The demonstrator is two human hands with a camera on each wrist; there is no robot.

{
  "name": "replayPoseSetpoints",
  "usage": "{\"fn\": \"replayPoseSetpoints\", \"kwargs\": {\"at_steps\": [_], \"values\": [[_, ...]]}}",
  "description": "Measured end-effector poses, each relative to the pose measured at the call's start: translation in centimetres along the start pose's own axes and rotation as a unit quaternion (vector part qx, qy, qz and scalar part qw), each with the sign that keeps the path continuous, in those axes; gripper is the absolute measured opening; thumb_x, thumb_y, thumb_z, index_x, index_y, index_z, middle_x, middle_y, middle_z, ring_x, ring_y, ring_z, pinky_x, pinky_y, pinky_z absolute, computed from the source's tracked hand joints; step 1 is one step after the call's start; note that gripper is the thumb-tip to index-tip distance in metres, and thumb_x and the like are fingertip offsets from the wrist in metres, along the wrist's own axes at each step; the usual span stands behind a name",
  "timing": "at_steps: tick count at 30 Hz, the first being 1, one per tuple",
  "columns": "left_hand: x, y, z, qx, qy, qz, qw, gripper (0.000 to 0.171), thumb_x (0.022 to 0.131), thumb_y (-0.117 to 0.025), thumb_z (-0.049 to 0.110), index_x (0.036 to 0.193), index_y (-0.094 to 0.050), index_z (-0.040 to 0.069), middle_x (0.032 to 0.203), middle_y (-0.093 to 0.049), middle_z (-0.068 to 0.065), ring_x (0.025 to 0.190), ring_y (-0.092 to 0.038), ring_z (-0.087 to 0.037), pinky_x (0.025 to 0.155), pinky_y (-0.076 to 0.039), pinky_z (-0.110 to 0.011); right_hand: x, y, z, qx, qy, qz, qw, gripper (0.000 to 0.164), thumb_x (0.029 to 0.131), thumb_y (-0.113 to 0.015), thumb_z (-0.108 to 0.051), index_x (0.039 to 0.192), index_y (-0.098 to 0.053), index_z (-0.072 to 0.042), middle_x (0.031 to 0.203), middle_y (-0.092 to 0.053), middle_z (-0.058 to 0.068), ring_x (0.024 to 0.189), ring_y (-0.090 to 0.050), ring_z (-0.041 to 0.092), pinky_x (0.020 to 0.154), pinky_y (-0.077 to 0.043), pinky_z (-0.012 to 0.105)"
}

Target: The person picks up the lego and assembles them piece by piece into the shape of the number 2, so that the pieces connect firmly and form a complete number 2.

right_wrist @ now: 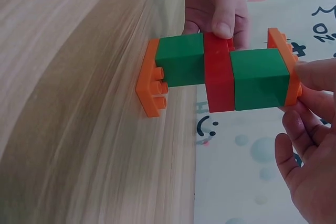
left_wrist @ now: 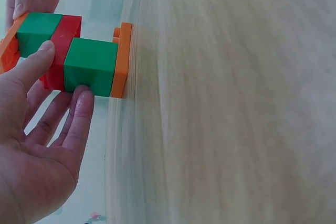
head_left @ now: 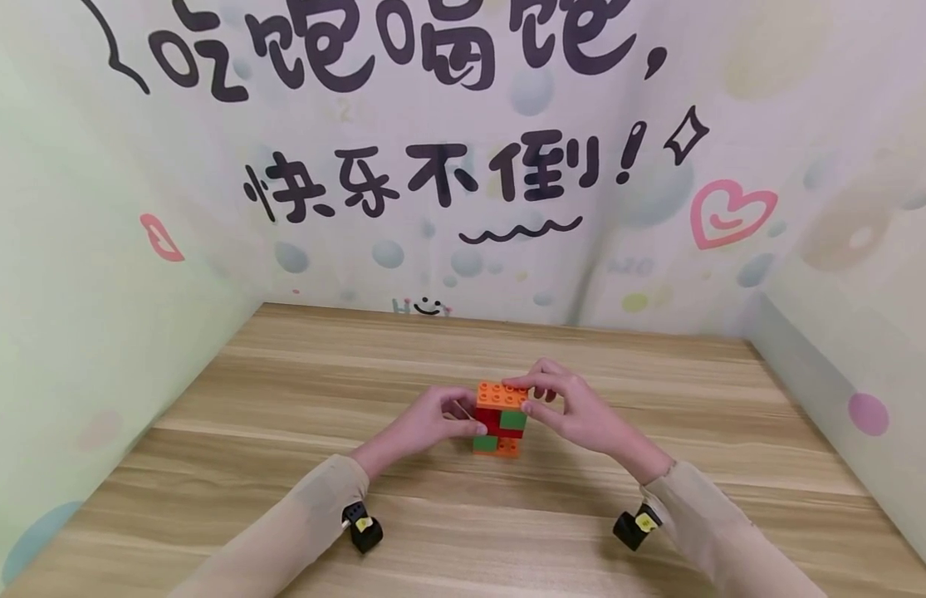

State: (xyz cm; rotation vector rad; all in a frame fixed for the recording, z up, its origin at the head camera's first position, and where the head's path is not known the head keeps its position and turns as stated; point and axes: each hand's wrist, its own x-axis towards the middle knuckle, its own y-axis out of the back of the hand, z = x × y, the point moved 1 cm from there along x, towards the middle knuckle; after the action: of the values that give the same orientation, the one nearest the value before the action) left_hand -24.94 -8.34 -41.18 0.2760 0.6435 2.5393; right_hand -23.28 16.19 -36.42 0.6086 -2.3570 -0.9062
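A small tower of toy building blocks stands upright on the wooden table. At its foot lies an orange studded plate (right_wrist: pixel 148 80), with a lower green block (left_wrist: pixel 92 61) on one end. Above that comes a red block (right_wrist: pixel 219 85), then an upper green block (right_wrist: pixel 261 78) set toward the other end. Another orange studded plate (head_left: pixel 492 397) caps it. My left hand (head_left: pixel 433 418) grips the tower's left side, thumb on the red block and fingers behind. From the right, my right hand (head_left: pixel 575 409) pinches the top orange plate; some fingertips are hidden.
Around the tower spreads the wood-grain table (head_left: pixel 328 357). A printed cloth wall (head_left: pixel 433 266) rises behind the table, with further walls at left and right. Small black cameras (head_left: pixel 365 531) are strapped at both wrists.
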Motion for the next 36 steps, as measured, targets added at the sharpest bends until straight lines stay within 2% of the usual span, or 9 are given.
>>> {"fn": "replayPoseSetpoints", "kwargs": {"at_steps": [9,16,29,36], "values": [[-0.03,0.07,0.01,0.001,0.002,0.000,1.0000,0.030,0.087,-0.076,0.022,0.115,-0.071,0.011,0.106,-0.073,-0.006,0.089,-0.063,-0.015,0.079,-0.053,-0.029,-0.05,-0.28,0.24,-0.003,0.011,0.009,1.000,0.033,0.095,-0.065,-0.015,0.129,-0.066,-0.016,0.099,-0.059,-0.001,0.091,-0.051,0.011,0.074,-0.047,0.026],[0.03,0.07,-0.09,0.004,-0.002,-0.001,1.0000,0.030,0.087,-0.076,0.022,0.114,-0.071,0.011,0.106,-0.073,-0.006,0.089,-0.064,-0.014,0.079,-0.053,-0.029,-0.09,-0.34,0.17,0.002,0.004,0.009,1.000,0.034,0.095,-0.065,-0.015,0.129,-0.066,-0.016,0.100,-0.060,-0.001,0.091,-0.051,0.011,0.075,-0.046,0.025],[0.09,0.11,0.17,0.007,0.005,-0.004,1.0000,0.032,0.087,-0.076,0.025,0.115,-0.070,0.011,0.106,-0.073,-0.005,0.089,-0.063,-0.015,0.078,-0.053,-0.029,-0.13,-0.41,0.61,0.011,0.006,0.020,1.000,0.033,0.095,-0.066,-0.016,0.128,-0.066,-0.018,0.100,-0.061,-0.002,0.088,-0.050,0.011,0.078,-0.047,0.030],[0.21,0.07,-0.09,0.012,0.004,-0.008,0.9999,0.032,0.086,-0.077,0.025,0.114,-0.070,0.011,0.104,-0.073,-0.005,0.088,-0.064,-0.014,0.077,-0.053,-0.028,-0.31,-0.45,0.71,0.016,-0.001,0.020,1.000,0.034,0.095,-0.066,-0.018,0.129,-0.066,-0.021,0.101,-0.060,-0.003,0.089,-0.050,0.010,0.077,-0.046,0.025]]}}
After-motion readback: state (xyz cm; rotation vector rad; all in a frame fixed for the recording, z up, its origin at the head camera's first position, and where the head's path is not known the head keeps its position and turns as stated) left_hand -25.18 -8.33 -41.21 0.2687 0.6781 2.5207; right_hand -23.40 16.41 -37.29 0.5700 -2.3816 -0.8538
